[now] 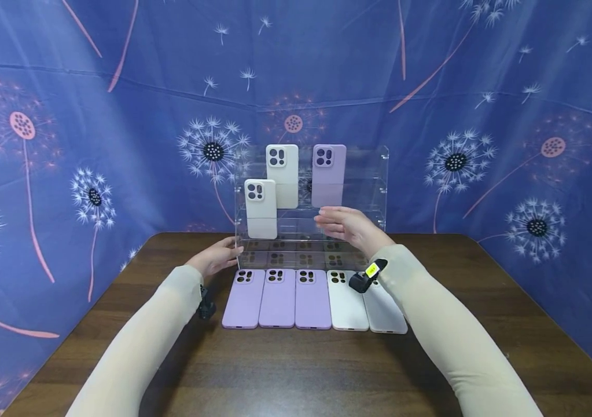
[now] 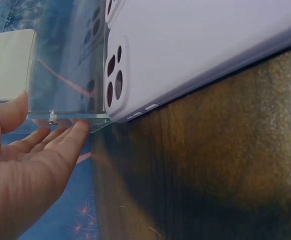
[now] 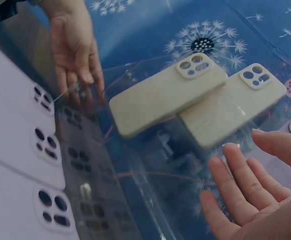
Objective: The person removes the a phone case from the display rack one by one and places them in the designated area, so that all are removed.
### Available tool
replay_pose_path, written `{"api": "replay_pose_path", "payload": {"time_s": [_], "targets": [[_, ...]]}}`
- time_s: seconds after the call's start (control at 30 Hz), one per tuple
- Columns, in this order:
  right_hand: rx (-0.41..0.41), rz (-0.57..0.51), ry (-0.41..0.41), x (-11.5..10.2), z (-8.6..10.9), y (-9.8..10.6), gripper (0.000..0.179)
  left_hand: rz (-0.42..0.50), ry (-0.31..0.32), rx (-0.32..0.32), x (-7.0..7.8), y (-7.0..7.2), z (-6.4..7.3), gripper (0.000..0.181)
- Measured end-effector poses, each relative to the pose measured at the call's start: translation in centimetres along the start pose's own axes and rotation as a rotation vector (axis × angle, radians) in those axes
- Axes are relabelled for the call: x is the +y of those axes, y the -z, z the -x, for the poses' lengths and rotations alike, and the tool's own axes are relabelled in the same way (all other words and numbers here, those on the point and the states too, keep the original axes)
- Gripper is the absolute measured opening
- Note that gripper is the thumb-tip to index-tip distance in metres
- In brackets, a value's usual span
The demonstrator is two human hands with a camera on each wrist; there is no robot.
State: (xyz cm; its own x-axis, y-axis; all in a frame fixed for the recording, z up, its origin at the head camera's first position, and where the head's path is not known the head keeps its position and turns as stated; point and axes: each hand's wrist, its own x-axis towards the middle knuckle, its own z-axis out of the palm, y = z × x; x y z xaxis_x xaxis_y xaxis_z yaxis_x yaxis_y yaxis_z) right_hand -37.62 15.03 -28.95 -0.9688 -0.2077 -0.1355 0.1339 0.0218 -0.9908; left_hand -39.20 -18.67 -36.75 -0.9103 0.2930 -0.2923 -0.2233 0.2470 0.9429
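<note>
A clear acrylic display stand [image 1: 306,246] stands on the table with two cream phone cases [image 1: 283,174] [image 1: 261,209] and a lilac phone case [image 1: 328,174] on its tiers. Straight fingers of my left hand [image 1: 214,258] touch the stand's left side panel, and the thumb lies near its front edge, as the left wrist view [image 2: 35,160] shows. My right hand [image 1: 348,225] hovers before the stand, just below the lilac case, with fingers extended and nothing in it. In the right wrist view its palm [image 3: 258,205] faces the shelves.
In front of the stand lie three lilac phone cases [image 1: 277,301] and two white ones [image 1: 348,304] in a row, the rightmost partly behind my right wrist. The brown wooden table [image 1: 275,376] meets a blue dandelion-print cloth [image 1: 144,145] at its back and sides.
</note>
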Motion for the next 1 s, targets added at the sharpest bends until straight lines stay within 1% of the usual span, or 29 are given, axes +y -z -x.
{"api": "replay_pose_path", "payload": {"time_s": [0.13, 0.3, 0.37, 0.47, 0.6, 0.8, 0.9, 1.0], "targets": [[0.001, -0.018, 0.024, -0.7, -0.6, -0.9, 0.052, 0.002, 0.001, -0.004, 0.0, 0.1, 0.0, 0.067], [0.008, -0.027, 0.028, -1.5, -1.7, -2.1, 0.052, -0.048, -0.005, -0.011, 0.0, 0.3, 0.4, 0.072], [0.018, -0.036, 0.032, -1.8, -2.3, -2.6, 0.052, -0.053, -0.005, -0.013, 0.0, 0.3, 0.4, 0.073], [0.029, -0.054, 0.043, -2.0, -3.0, -3.3, 0.052, -0.038, -0.004, -0.012, -0.1, 0.3, 0.3, 0.072], [0.03, -0.065, 0.062, -2.4, -4.0, -4.3, 0.05, -0.006, 0.002, -0.006, -0.2, 0.4, -0.4, 0.068], [0.065, -0.035, 0.09, -2.8, -5.1, -6.0, 0.043, -0.003, -0.027, -0.027, 0.1, 0.3, -0.5, 0.068], [0.082, -0.01, 0.085, -2.7, -5.7, -7.1, 0.042, -0.002, -0.021, -0.023, -0.2, 0.5, -0.5, 0.068], [0.101, 0.032, 0.059, -2.2, -6.1, -8.1, 0.042, -0.004, -0.006, -0.017, -0.7, 0.6, -0.4, 0.067]]}}
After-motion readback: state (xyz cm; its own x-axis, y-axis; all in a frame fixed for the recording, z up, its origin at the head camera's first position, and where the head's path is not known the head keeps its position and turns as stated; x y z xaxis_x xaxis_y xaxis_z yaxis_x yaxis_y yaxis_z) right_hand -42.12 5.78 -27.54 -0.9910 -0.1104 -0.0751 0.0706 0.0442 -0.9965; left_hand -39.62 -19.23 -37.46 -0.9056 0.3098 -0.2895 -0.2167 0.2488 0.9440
